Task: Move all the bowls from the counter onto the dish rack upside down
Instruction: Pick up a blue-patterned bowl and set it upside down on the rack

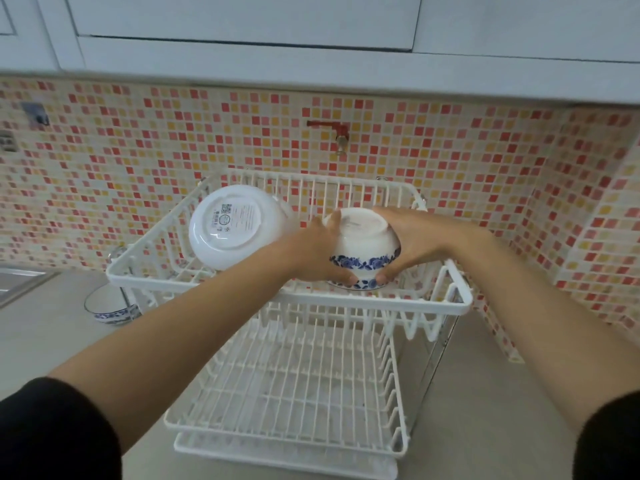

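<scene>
A white two-tier wire dish rack (pixel 460 299) stands on the counter. In its upper tier a plain white bowl (pixel 235 226) leans upside down at the left. Beside it, a white bowl with a blue flower band (pixel 363 244) is held upside down just above the tier's wires, my left hand (pixel 318 251) on its left side and my right hand (pixel 412 237) on its right. Another blue-patterned bowl (pixel 109 306) stands upright on the counter left of the rack, partly hidden by the rack's corner.
The rack's lower tier (pixel 298 386) holds nothing, with a drip tray (pixel 284 459) beneath. A metal sink edge (pixel 20 282) lies at far left. A tiled wall with a red tap (pixel 332 129) is behind, white cabinets overhead.
</scene>
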Motion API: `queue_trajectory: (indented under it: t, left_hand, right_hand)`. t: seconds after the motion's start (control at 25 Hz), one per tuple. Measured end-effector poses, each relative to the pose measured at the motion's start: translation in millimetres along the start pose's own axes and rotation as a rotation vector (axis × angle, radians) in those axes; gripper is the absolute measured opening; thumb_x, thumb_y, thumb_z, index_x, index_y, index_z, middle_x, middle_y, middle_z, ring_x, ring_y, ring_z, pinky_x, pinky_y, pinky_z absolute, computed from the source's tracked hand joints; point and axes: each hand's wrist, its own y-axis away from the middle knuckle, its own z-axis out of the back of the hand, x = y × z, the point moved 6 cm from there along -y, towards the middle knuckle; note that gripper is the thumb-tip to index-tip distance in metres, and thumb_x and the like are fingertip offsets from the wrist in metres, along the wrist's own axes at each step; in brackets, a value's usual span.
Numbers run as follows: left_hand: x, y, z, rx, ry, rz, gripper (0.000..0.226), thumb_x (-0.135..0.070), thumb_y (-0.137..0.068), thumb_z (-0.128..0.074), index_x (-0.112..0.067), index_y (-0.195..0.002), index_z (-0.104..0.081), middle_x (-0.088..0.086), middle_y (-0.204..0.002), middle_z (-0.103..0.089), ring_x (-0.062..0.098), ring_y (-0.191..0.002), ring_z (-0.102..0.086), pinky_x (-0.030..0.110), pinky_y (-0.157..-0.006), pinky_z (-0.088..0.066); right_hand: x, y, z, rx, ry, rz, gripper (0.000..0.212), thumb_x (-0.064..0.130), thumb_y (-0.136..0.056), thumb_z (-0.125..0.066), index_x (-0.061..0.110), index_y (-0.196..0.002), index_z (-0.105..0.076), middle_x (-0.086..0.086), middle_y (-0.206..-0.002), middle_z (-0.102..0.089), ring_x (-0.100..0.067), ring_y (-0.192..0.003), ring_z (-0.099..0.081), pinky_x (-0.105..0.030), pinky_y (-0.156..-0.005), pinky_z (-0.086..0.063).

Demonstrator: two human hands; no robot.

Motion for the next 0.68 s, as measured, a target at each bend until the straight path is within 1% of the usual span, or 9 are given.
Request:
queue_trajectory:
  t: [0.08, 0.12, 0.2, 0.28, 0.36, 0.48, 0.6, 0.68]
  left_hand:
    - [-2.1, 1.4, 0.6, -0.049, -0.021, 0.001, 0.113, -0.049, -0.078, -0.068, -0.012, -0.153, 0.007, 0.013, -0.159, -0.013, 0.031, -0.143, -0.028, 0.04, -0.111, -0.033]
    - [-4.3, 2.3, 1.8, -0.086, -0.055, -0.004, 0.107, -0.045, -0.081, -0.066, -0.009, -0.153, 0.004, 0.013, -0.159, -0.014, 0.031, -0.142, -0.029, 0.039, -0.111, -0.033]
    - [-9.6, 5.1, 5.6, -0.159, -0.123, -0.028, 0.094, -0.037, -0.087, -0.061, -0.004, -0.153, -0.002, 0.015, -0.158, -0.018, 0.031, -0.14, -0.033, 0.037, -0.11, -0.035]
    - [-12.2, 7.5, 6.9, -0.169, -0.151, -0.039, 0.087, -0.032, -0.091, -0.056, -0.004, -0.153, -0.002, 0.016, -0.159, -0.017, 0.032, -0.141, -0.032, 0.037, -0.111, -0.033]
    - [-11.9, 8.6, 4.4, -0.125, -0.172, -0.029, 0.086, -0.034, -0.093, -0.051, -0.004, -0.153, 0.003, 0.017, -0.161, -0.007, 0.033, -0.144, -0.026, 0.038, -0.114, -0.028]
    - [-11.1, 8.1, 0.1, -0.076, -0.183, -0.003, 0.087, -0.036, -0.095, -0.047, -0.003, -0.152, 0.009, 0.019, -0.161, 0.003, 0.036, -0.145, -0.023, 0.039, -0.115, -0.027]
    - [-9.7, 7.1, -3.9, -0.038, -0.164, 0.015, 0.089, -0.035, -0.095, -0.047, -0.003, -0.151, 0.014, 0.018, -0.161, 0.009, 0.037, -0.147, -0.018, 0.042, -0.117, -0.024]
    - [-9.3, 6.9, -5.1, -0.02, -0.148, 0.011, 0.091, -0.035, -0.095, -0.049, -0.004, -0.15, 0.017, 0.018, -0.161, 0.013, 0.037, -0.148, -0.013, 0.042, -0.119, -0.022]
  right_hand:
    - [-1.3, -3.3, -1.0, 0.015, 0.044, -0.034, 0.118, 0.071, -0.047, -0.078, 0.029, -0.143, -0.023, 0.007, -0.138, -0.048, -0.016, -0.113, -0.052, -0.032, -0.089, -0.047]
    - [-2.8, -6.1, -2.6, 0.022, 0.08, -0.055, 0.124, 0.074, -0.047, -0.075, 0.027, -0.147, -0.018, 0.004, -0.14, -0.047, -0.018, -0.114, -0.052, -0.032, -0.088, -0.047]
    - [-5.9, -12.0, -6.2, 0.033, 0.148, -0.102, 0.137, 0.081, -0.045, -0.069, 0.023, -0.151, -0.003, -0.001, -0.143, -0.046, -0.022, -0.119, -0.052, -0.036, -0.09, -0.049]
    - [-8.7, -15.3, -8.7, 0.037, 0.174, -0.136, 0.143, 0.085, -0.044, -0.064, 0.021, -0.151, 0.005, -0.003, -0.145, -0.045, -0.025, -0.12, -0.052, -0.04, -0.093, -0.049]
    - [-9.1, -14.7, -9.6, 0.035, 0.184, -0.148, 0.142, 0.086, -0.045, -0.062, 0.02, -0.151, 0.007, -0.003, -0.15, -0.039, -0.026, -0.124, -0.05, -0.042, -0.095, -0.048]
    - [-6.8, -11.7, -10.7, 0.019, 0.203, -0.136, 0.137, 0.084, -0.05, -0.06, 0.021, -0.151, 0.007, -0.002, -0.156, -0.029, -0.026, -0.128, -0.047, -0.043, -0.099, -0.046]
    - [-3.5, -10.2, -10.6, -0.002, 0.208, -0.119, 0.131, 0.08, -0.055, -0.063, 0.02, -0.152, 0.002, -0.002, -0.156, -0.028, -0.025, -0.132, -0.043, -0.043, -0.103, -0.043]
    - [-1.7, -10.2, -8.2, -0.018, 0.202, -0.115, 0.13, 0.078, -0.055, -0.065, 0.02, -0.152, -0.001, -0.002, -0.153, -0.033, -0.024, -0.13, -0.044, -0.042, -0.101, -0.044]
